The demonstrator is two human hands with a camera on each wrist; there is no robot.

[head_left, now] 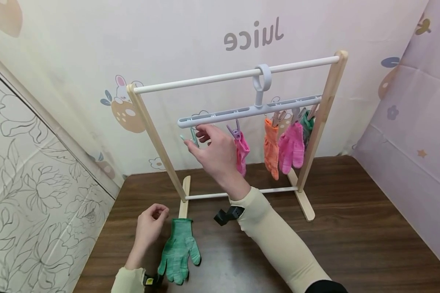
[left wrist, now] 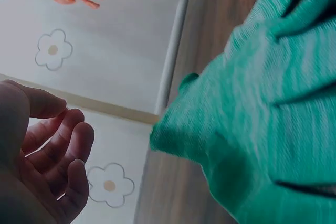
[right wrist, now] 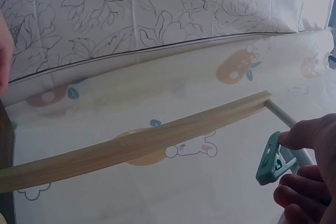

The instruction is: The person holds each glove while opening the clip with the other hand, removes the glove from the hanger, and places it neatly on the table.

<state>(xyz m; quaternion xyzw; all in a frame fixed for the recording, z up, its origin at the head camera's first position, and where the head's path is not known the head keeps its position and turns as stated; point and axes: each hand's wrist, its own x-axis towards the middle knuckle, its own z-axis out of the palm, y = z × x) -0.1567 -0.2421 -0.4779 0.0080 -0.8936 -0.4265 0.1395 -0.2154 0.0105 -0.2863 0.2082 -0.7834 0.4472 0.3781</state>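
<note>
At the left end of the grey hanger [head_left: 220, 117], my right hand [head_left: 220, 152] pinches a mint-green clothespin [right wrist: 270, 160] between thumb and fingers. The clothespin hangs with nothing in it. Low on the left, my left hand [head_left: 150, 226] hovers with its fingers loosely curled and holds nothing. Beside it a green knit glove [head_left: 179, 248] lies on the table, cuff toward the rack's left foot. In the left wrist view the glove [left wrist: 247, 114] fills the right side, apart from the fingers.
A wooden rack [head_left: 152, 142] with a white top rod [head_left: 205, 81] carries the hanger by its ring. Along the hanger, clothespins hold a pink glove [head_left: 242, 152], an orange glove [head_left: 271, 148], another pink glove [head_left: 292, 146] and a dark green one [head_left: 307, 126]. A printed curtain stands behind.
</note>
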